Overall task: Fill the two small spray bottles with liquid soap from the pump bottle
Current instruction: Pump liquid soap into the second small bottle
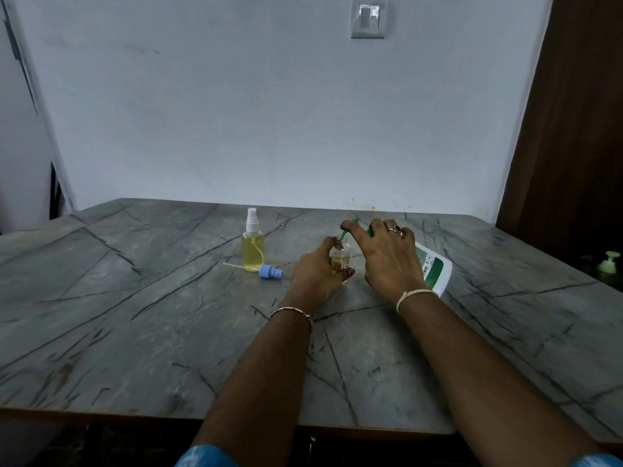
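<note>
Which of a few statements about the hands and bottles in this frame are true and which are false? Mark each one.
1. The left hand holds the small open bottle upright on the table. True.
2. The blue spray head is screwed onto that bottle. False: it lies on the table beside the capped spray bottle.
3. The capped spray bottle is empty. False: it holds yellow liquid.
4. The right hand holds the pump bottle by its top, its green nozzle at the small bottle's mouth. True.
5. The pump bottle stands upright. False: it is tipped toward the small bottle.
</note>
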Action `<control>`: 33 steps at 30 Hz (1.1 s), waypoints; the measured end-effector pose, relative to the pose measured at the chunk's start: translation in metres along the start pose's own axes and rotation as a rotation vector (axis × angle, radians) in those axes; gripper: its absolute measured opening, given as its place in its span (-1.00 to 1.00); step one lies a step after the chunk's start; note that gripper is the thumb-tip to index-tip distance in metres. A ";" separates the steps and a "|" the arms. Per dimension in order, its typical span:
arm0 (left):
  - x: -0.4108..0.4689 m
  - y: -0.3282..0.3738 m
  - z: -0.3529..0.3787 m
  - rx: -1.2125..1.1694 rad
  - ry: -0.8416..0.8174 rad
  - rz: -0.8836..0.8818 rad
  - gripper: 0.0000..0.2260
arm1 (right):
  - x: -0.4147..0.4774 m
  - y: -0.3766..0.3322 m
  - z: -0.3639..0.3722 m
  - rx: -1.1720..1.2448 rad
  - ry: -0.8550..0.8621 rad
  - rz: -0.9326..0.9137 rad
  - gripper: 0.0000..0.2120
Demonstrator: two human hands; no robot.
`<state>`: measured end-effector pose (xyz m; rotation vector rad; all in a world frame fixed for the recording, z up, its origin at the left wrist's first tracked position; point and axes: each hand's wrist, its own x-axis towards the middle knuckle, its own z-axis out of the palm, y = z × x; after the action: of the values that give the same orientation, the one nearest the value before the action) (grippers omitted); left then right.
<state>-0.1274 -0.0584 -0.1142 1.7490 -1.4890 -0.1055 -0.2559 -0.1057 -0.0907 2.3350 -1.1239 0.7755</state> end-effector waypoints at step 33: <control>0.003 -0.003 0.001 -0.020 0.013 0.021 -0.47 | 0.001 0.001 0.001 -0.001 0.004 -0.002 -0.32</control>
<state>-0.1245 -0.0612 -0.1159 1.7148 -1.4921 -0.0978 -0.2558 -0.1072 -0.0905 2.3325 -1.1199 0.7778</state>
